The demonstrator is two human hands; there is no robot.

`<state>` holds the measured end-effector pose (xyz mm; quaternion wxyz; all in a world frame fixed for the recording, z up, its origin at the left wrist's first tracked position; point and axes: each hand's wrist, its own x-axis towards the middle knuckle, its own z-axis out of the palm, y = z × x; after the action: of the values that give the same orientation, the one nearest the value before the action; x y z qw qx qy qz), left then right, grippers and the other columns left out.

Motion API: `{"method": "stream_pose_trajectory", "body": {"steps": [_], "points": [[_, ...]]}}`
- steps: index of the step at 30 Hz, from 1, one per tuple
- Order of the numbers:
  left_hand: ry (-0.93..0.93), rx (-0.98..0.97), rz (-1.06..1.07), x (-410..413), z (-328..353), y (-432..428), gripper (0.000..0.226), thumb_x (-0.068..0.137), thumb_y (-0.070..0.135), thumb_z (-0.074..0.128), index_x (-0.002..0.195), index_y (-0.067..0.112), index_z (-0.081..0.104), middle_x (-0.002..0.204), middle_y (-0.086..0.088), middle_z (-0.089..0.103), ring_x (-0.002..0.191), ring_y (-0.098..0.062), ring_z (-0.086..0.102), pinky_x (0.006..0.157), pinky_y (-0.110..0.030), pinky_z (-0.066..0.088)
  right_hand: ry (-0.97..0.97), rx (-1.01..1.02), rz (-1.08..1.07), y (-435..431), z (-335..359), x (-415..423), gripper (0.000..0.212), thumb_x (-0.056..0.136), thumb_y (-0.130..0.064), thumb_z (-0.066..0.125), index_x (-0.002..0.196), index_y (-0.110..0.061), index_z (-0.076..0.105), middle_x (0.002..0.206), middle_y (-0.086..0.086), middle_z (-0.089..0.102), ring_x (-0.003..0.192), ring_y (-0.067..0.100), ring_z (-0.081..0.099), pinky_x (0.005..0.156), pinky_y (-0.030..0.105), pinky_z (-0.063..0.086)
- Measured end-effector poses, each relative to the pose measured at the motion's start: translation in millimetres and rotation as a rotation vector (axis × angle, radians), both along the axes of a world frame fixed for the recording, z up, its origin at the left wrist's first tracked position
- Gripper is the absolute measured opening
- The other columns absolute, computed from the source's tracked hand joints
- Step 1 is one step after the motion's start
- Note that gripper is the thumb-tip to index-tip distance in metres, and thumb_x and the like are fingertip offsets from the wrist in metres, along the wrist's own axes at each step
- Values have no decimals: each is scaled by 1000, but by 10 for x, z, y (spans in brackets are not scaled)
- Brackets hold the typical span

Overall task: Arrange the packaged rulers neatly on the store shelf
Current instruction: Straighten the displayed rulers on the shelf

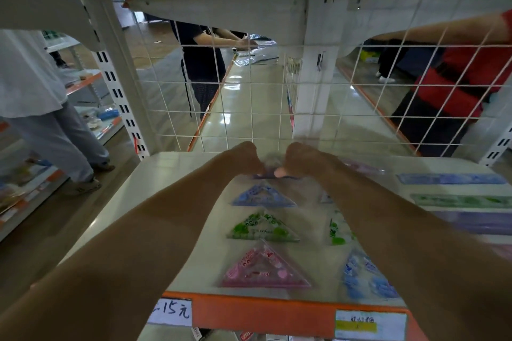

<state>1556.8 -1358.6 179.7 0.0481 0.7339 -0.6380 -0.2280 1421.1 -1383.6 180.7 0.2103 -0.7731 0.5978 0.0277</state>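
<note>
Through the head view, reaching both forearms far in over the shelf [171, 174], toward the wire grid [249, 108] at its back. Curling the left hand [243, 159] and the right hand [303, 159] close together at mid-frame, knuckles up, pinching a purple packet [270, 173] between them and pressing a right fingertip on its near edge. Gripping from both ends, probably for squaring it before laying it flat. Holding it just behind the blue triangle [263, 196], so likely extending the column down the frame's centre: blue triangle, then green triangle [263, 228], then pink triangle [264, 267] nearest the orange lip [263, 313], all pointing away and evenly apart. Covering with the right forearm part of a second column, showing a green packet [336, 230] and a blue packet [365, 277]. Leaving, at the right of the frame, long rulers lying crosswise in a row: blue ruler [451, 178], green ruler [460, 200], purple ruler [476, 221]. Finding no box or bin here, only clear plastic sleeves, each seemingly enclosing one patterned ruler. Failing to tell the shape inside the held packet, given blur. Noting on the orange lip a handwritten price tag [173, 311] at lower left and a printed label [370, 324] at lower right.
</note>
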Motion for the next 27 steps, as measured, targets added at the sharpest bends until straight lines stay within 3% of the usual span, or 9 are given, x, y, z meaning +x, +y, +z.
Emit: {"method": "stream_pose_trajectory", "body": {"steps": [3,7,12,15,20,27], "points": [[0,33,12,-27,-20,-34,25,77,18,72,89,6,53,80,-7,48,78,-21,50,50,-22,34,6,27,-6,16,8,-15,55,81,-37,72,119,-1,54,103,11,54,100,28,58,74,30,41],[35,70,28,-11,-12,-84,30,76,20,73,95,8,54,86,-7,51,82,-22,52,65,-26,42,2,48,2,-23,28,-32,54,80,-38,74,116,-2,57,97,7,52,91,25,55,72,29,40],[76,68,46,25,-14,-129,30,75,20,73,96,8,56,85,-7,54,73,-20,53,65,-27,45,9,18,3,-79,31,-11,55,77,-37,76,117,-6,55,118,10,58,107,27,57,81,32,45],[152,51,65,38,-23,-165,33,76,17,73,103,6,59,92,-11,59,71,-19,56,74,-32,54,-8,19,-21,-94,26,-21,62,78,-38,75,125,-7,50,126,11,53,115,29,53,93,37,45],[180,67,68,17,-68,-186,31,79,11,69,107,0,62,94,-15,60,77,-23,56,81,-34,53,-6,42,-21,-134,-20,-40,59,75,-41,77,118,-7,56,113,9,58,107,27,58,81,32,44],[109,77,44,-57,-38,-223,26,76,15,70,95,5,55,83,-10,56,71,-19,54,68,-30,47,68,-40,14,-155,-45,23,51,73,-42,77,109,-13,56,112,6,58,111,29,55,100,44,42]]}}
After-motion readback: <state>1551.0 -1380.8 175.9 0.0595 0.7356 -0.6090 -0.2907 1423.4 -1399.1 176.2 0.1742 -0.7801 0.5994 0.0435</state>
